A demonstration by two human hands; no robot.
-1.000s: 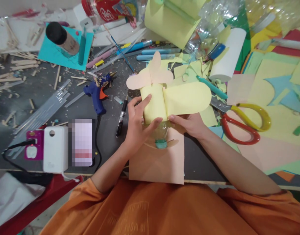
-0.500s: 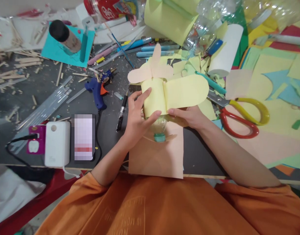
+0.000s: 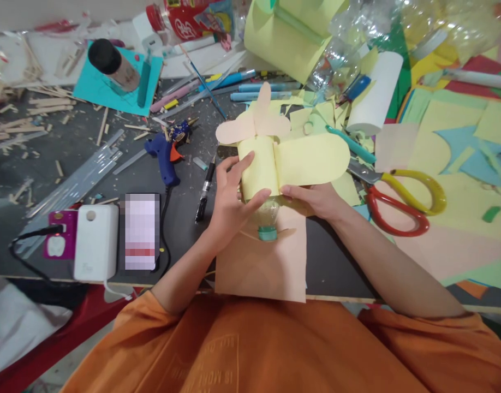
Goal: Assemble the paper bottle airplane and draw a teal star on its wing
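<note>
A small plastic bottle (image 3: 268,214) wrapped in yellow paper lies between my hands, its green cap (image 3: 267,233) toward me. My left hand (image 3: 232,194) is wrapped round the left side, thumb and fingers on the paper. With my right hand (image 3: 311,197) I pinch the lower edge where a rounded yellow paper wing (image 3: 314,159) joins the bottle; the fingers below are hidden. Pink paper petals (image 3: 254,121) stick out at the far end. Beneath lies a sheet of pink paper (image 3: 261,273).
Left of my hands are a black pen (image 3: 204,192), a blue glue gun (image 3: 164,155), a phone (image 3: 139,232) and a white power bank (image 3: 95,243). Scissors (image 3: 401,202) and paper sheets (image 3: 459,202) lie to the right. Behind are markers (image 3: 267,91) and a white roll (image 3: 377,95).
The view has shifted slightly, so the things on the table sit a little lower in it. Both hands keep the same hold on the bottle.
</note>
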